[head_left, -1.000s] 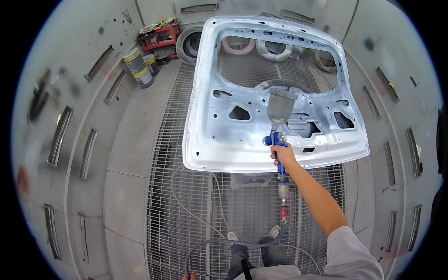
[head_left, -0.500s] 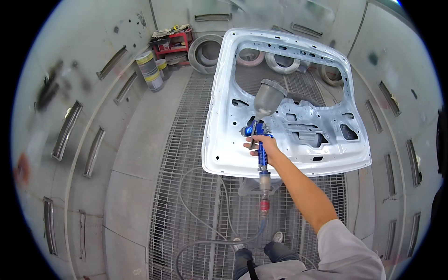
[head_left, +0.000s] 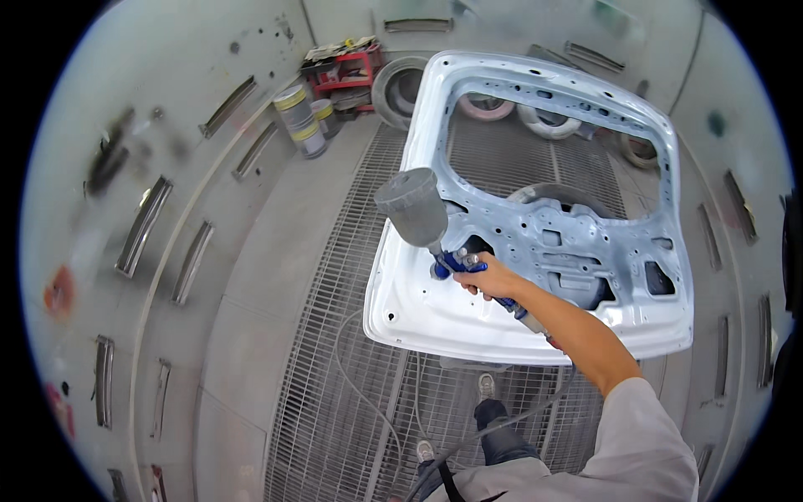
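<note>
A blue spray gun (head_left: 456, 263) with a grey paint cup (head_left: 413, 207) on top is gripped in my right hand (head_left: 493, 278), fingers wrapped round its handle. The cup leans to the left. Behind and below the gun lies a white car tailgate (head_left: 418, 314), its inner side facing me, with a large window opening and several cut-outs. The gun is over the tailgate's left part; whether spray leaves the nozzle cannot be made out. From the handle's lower end an air hose (head_left: 502, 425) loops down past my legs. My left hand is out of view.
Metal floor grating (head_left: 326, 402) runs under the tailgate. Stacked cans (head_left: 299, 121) and a red cart (head_left: 343, 71) stand at the back left. Several tyres (head_left: 401, 90) lean along the far wall. The hose trails across the grating near my shoes (head_left: 487, 386).
My right hand has turned the spray gun so the cup now leans left and the handle points lower right. The gun has moved left across the tailgate. The view has shifted, and my feet have changed position.
</note>
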`<state>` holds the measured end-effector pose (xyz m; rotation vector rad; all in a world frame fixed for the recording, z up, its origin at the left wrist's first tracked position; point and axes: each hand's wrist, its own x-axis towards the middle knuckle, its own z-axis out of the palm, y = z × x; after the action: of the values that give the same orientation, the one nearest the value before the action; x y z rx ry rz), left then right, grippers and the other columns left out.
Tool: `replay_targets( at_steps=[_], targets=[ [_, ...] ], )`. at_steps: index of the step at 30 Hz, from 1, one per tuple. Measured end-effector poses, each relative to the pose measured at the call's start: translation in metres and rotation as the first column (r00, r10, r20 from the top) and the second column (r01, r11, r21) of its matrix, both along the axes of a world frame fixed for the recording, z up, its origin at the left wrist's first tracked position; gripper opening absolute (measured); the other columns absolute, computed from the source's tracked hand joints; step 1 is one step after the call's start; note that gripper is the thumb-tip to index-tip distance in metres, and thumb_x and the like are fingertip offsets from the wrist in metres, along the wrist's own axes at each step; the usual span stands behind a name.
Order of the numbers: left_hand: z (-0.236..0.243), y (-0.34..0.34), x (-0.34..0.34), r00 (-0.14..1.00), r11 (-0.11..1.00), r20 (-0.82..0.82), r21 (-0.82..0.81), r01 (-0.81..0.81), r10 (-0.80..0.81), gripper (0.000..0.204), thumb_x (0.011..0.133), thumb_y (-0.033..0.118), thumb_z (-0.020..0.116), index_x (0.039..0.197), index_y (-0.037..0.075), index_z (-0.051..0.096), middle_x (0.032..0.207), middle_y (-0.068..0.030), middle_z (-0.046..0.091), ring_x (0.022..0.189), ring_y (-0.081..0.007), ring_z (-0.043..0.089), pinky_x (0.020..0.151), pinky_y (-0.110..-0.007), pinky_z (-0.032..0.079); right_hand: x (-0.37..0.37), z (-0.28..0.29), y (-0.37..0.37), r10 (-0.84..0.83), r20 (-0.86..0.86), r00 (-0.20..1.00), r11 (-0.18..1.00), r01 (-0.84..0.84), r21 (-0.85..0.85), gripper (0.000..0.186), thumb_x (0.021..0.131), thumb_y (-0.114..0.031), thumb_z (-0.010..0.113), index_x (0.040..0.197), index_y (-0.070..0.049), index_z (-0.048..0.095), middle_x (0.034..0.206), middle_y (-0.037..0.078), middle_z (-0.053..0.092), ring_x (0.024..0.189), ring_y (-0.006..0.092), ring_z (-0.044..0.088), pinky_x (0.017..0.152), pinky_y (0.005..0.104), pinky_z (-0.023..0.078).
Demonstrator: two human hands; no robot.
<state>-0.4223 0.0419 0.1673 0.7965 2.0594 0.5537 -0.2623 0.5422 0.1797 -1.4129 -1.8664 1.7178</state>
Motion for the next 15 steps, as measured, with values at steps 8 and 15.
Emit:
replay_targets(
  at_steps=[8, 15],
  targets=[
    [0.051, 0.094, 0.106, 0.974, 0.975, 0.074, 0.033, -0.219, 0.216, 0.035, 0.086, 0.023, 0.070, 0.075, -0.003, 0.051, 0.060, -0.0133, 0.039, 0.057, -0.0197, 0.034, 0.051, -0.040, 0.033, 0.011, -0.002, 0.156, 0.045, -0.050, 0.998, 0.997, -0.042, 0.066, 0.019, 0.083, -0.020, 0.069, 0.082, -0.001, 0.062, 0.060, 0.003, 0.054, 0.044, 0.0098, 0.046, 0.037, 0.0271, 0.035],
    [0.045, 0.145, 0.142, 0.979, 0.988, 0.134, 0.008, -0.157, 0.155, 0.034, 0.089, 0.026, 0.067, 0.081, -0.005, 0.057, 0.060, -0.0116, 0.043, 0.060, -0.0141, 0.038, 0.052, -0.039, 0.034, 0.018, 0.020, 0.243, -0.003, -0.040, 0.999, 0.984, 0.010, 0.180, 0.019, 0.082, -0.019, 0.068, 0.081, -0.002, 0.059, 0.058, 0.002, 0.053, 0.045, 0.0099, 0.045, 0.039, 0.0263, 0.036]
  ],
)
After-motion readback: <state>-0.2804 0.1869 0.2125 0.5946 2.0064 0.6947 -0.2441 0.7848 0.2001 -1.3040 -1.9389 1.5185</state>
